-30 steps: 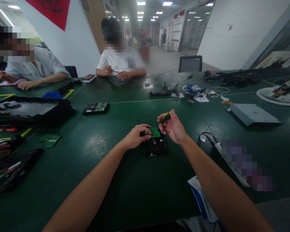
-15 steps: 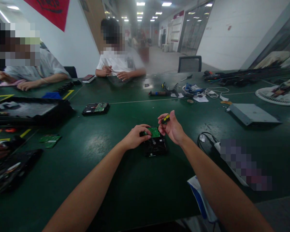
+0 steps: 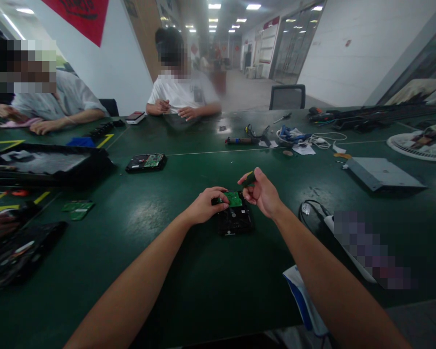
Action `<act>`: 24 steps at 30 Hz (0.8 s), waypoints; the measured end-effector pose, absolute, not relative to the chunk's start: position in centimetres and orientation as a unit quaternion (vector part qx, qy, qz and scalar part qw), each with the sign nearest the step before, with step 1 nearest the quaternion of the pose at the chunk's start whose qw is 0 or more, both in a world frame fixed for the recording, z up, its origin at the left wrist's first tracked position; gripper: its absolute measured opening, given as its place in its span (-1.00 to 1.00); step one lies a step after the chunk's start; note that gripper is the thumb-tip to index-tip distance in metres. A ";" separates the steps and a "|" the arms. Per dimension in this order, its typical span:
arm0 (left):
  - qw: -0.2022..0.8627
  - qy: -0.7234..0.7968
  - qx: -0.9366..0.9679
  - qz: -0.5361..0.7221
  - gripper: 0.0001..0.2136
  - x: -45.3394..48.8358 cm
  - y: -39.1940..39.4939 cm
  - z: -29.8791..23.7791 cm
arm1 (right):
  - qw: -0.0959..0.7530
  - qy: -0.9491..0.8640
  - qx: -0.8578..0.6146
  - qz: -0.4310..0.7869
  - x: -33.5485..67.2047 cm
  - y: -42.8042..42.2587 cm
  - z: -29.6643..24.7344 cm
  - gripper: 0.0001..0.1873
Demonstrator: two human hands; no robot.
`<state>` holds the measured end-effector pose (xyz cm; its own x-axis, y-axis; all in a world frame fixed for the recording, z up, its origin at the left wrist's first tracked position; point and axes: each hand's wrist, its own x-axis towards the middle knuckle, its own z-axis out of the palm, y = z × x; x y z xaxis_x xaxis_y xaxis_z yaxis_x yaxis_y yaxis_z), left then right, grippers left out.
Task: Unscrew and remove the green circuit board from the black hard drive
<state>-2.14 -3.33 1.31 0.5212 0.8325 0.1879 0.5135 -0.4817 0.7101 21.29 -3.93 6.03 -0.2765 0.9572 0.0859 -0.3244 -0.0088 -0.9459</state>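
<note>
A black hard drive [image 3: 235, 222] lies on the green table in front of me, with a green circuit board [image 3: 235, 198] showing on its far part. My left hand [image 3: 209, 203] is closed on the drive's far left side, thumb at the board's edge. My right hand [image 3: 263, 196] grips a screwdriver [image 3: 249, 179] by its dark green and yellow handle, over the drive's far right corner. The screwdriver's shaft and tip cannot be made out.
Another hard drive [image 3: 146, 163] and a loose circuit board [image 3: 78, 209] lie to the left, near a black tray-like casing [image 3: 47, 165]. To the right are a grey metal box [image 3: 385, 173] and a white power strip [image 3: 352, 252]. Two people sit across the table.
My right hand has turned the screwdriver slightly, so less yellow shows on its handle. My left hand stays on the hard drive. The view has shifted a little.
</note>
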 end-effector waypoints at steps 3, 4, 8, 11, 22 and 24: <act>0.302 0.409 0.819 0.267 -0.87 -2.2 -3.3 1.2 | 0.510 -0.517 -0.343 0.595 21.4 -3.8 5.7 -0.49; 0.302 0.409 0.819 0.267 -0.87 -2.2 -3.3 1.2 | 0.515 -0.524 -0.352 0.580 21.5 -3.8 5.6 -0.51; 0.303 0.406 0.821 0.262 -0.87 -2.2 -3.3 1.4 | 0.543 -0.540 -0.375 0.522 21.7 -3.4 5.1 -0.54; 0.305 0.402 0.821 0.267 -0.88 -2.2 -3.4 1.6 | 0.550 -0.561 -0.376 0.492 22.0 -3.4 5.2 -0.58; 0.305 0.407 0.817 0.272 -0.87 -2.2 -3.5 1.4 | 0.518 -0.593 -0.338 0.515 21.7 -4.6 7.0 -0.63; 0.307 0.406 0.817 0.271 -0.88 -2.2 -3.5 1.5 | 0.531 -0.574 -0.321 0.534 21.7 -4.4 6.6 -0.58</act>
